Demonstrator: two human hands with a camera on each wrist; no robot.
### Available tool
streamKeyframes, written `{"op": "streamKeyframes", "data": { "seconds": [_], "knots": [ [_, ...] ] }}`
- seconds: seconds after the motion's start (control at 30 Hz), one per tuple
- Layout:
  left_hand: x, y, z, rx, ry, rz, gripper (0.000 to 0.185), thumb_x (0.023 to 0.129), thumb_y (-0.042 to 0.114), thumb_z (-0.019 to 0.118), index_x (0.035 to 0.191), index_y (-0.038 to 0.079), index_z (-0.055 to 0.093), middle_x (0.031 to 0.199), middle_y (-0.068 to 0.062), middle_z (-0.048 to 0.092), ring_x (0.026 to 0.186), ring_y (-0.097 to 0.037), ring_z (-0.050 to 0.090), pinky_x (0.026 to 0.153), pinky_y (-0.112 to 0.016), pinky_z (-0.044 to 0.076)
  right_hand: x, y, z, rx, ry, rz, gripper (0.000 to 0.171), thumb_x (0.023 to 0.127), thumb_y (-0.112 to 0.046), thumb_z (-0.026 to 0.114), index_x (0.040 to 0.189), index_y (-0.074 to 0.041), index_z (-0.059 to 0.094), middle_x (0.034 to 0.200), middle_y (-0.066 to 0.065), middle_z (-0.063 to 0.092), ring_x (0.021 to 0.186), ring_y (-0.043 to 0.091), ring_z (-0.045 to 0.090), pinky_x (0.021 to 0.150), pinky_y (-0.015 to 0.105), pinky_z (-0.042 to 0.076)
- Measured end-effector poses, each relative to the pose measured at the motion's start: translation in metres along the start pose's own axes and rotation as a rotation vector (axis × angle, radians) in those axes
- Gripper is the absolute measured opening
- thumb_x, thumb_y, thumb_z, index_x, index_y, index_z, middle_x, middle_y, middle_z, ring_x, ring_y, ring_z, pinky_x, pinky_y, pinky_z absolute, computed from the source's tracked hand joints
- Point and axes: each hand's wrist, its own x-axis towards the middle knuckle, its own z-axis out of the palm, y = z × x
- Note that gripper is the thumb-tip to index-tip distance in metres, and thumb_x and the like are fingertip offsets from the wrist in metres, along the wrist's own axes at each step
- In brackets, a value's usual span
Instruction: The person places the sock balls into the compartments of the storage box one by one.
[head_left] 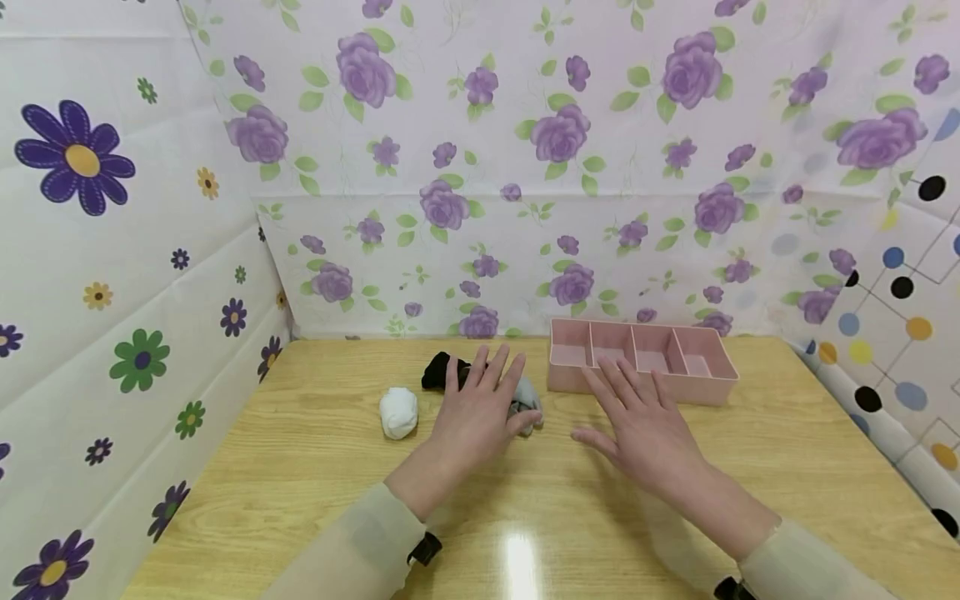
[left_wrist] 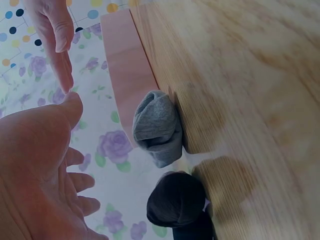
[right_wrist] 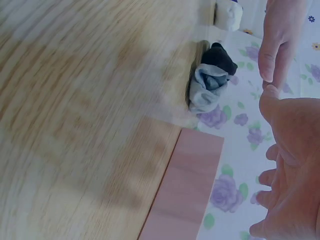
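My left hand (head_left: 477, 418) hovers palm down with spread fingers over the rolled cloth bundles, holding nothing. Partly hidden behind it are a black bundle (head_left: 437, 372) and a grey bundle (head_left: 529, 400), which look like balled socks. The left wrist view shows the grey bundle (left_wrist: 158, 129) and the black bundle (left_wrist: 176, 200) standing apart from that palm. A white bundle (head_left: 398, 413) lies left of the hand. My right hand (head_left: 647, 425), fingers spread and holding nothing, is in front of a pink divided box (head_left: 637, 385) and covers part of its front wall.
The pink box has several compartments in a row and stands near the back edge of the wooden table (head_left: 315, 492). A flowered cloth (head_left: 480, 225) hangs behind the table, with patterned cloths at both sides. Light reflects off the tabletop near the front.
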Motion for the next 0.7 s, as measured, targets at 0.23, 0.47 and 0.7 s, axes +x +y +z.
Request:
{"op": "streamKeyframes", "data": {
  "seconds": [0.23, 0.47, 0.7],
  "knots": [
    [0.002, 0.0, 0.002, -0.014, 0.014, 0.004, 0.089, 0.108, 0.072, 0.046, 0.178, 0.022, 0.024, 0.184, -0.006, 0.017, 0.17, -0.034, 0.009, 0.129, -0.075, 0.012, 0.0, 0.006, 0.002, 0.01, -0.005, 0.017, 0.09, 0.107, -0.059, 0.067, 0.175, -0.011, 0.033, 0.181, 0.017, 0.023, 0.167, 0.041, 0.019, 0.13, 0.072, 0.012],
    [0.006, 0.0, 0.004, -0.041, 0.023, 0.003, 0.087, 0.11, 0.071, 0.046, 0.178, 0.021, 0.024, 0.184, -0.007, 0.016, 0.169, -0.035, 0.01, 0.129, -0.075, 0.011, -0.001, 0.01, 0.004, 0.034, -0.018, 0.027, 0.091, 0.108, -0.061, 0.064, 0.175, -0.01, 0.031, 0.181, 0.018, 0.022, 0.166, 0.042, 0.02, 0.13, 0.071, 0.011],
    [0.016, 0.005, 0.005, -0.08, -0.001, -0.01, 0.087, 0.11, 0.07, 0.045, 0.179, 0.022, 0.022, 0.184, -0.007, 0.014, 0.17, -0.033, 0.008, 0.13, -0.073, 0.008, -0.001, 0.017, 0.003, 0.03, -0.034, 0.038, 0.09, 0.108, -0.059, 0.065, 0.175, -0.008, 0.031, 0.181, 0.019, 0.02, 0.166, 0.044, 0.019, 0.131, 0.071, 0.01]
  ]
}}
